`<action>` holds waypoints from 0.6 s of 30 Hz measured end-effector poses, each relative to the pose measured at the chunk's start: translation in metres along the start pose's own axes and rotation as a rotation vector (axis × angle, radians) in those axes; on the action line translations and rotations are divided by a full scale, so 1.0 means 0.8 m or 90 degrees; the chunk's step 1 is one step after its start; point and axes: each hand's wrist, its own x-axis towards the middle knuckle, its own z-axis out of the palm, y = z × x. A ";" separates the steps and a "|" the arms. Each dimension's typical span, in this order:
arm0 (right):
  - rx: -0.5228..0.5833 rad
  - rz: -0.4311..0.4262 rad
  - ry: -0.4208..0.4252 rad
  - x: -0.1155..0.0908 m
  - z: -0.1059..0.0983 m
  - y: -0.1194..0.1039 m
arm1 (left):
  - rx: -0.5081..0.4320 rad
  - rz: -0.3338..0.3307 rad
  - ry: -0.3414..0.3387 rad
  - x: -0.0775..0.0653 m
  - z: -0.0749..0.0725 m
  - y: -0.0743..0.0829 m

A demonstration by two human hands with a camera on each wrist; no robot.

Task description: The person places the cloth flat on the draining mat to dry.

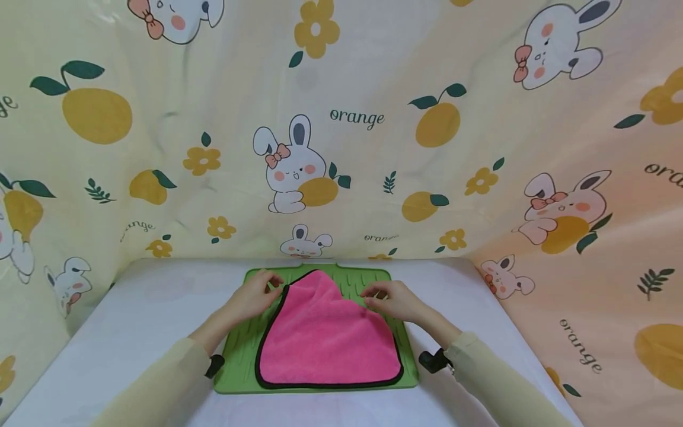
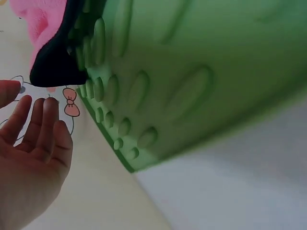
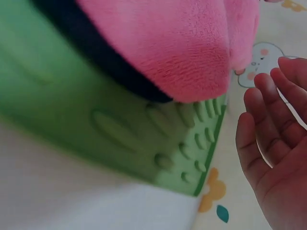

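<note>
Booth-like setting, white table [image 1: 144,314], bunny-print sheeting [image 1: 235,89] on three sides

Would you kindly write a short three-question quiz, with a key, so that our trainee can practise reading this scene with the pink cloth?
1. True or false: the pink cloth lies on the green mat.

2. Which describes the cloth's edging?
A) white
B) dark
C) yellow

3. Does the left hand or the right hand grip the cloth?

Key:
1. True.
2. B.
3. Neither; in the wrist views both hands are open and hold nothing.
</note>
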 end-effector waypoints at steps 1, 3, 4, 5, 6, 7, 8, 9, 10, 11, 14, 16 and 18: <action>0.007 0.005 -0.003 0.005 0.002 0.000 | 0.000 -0.001 0.003 0.004 0.002 -0.001; 0.015 0.016 -0.010 0.015 0.007 -0.001 | 0.006 0.001 0.007 0.012 0.007 -0.001; 0.021 0.022 -0.012 0.020 0.010 -0.001 | 0.012 0.007 0.008 0.015 0.009 -0.001; 0.028 0.027 -0.016 0.025 0.013 0.000 | 0.020 0.013 0.008 0.018 0.010 0.000; 0.034 0.031 -0.021 0.030 0.017 0.001 | 0.031 0.022 0.006 0.020 0.012 0.000; 0.038 0.032 -0.024 0.035 0.020 0.002 | 0.040 0.029 0.003 0.021 0.013 0.001; 0.038 0.031 -0.027 0.040 0.024 0.003 | 0.050 0.034 0.001 0.023 0.014 0.002; 0.041 0.036 -0.030 0.044 0.028 0.004 | 0.057 0.039 -0.002 0.024 0.015 0.003; 0.041 0.033 -0.031 0.049 0.031 0.005 | 0.060 0.043 -0.007 0.025 0.016 0.005; 0.041 0.032 -0.032 0.052 0.034 0.005 | 0.062 0.046 -0.013 0.026 0.017 0.006; 0.033 0.026 -0.032 0.063 0.042 0.006 | 0.058 0.046 -0.026 0.029 0.021 0.007; 0.037 0.033 -0.031 0.069 0.047 0.004 | 0.049 0.042 -0.033 0.030 0.023 0.007; 0.043 0.048 -0.032 0.074 0.051 0.001 | 0.045 0.039 -0.039 0.031 0.024 0.007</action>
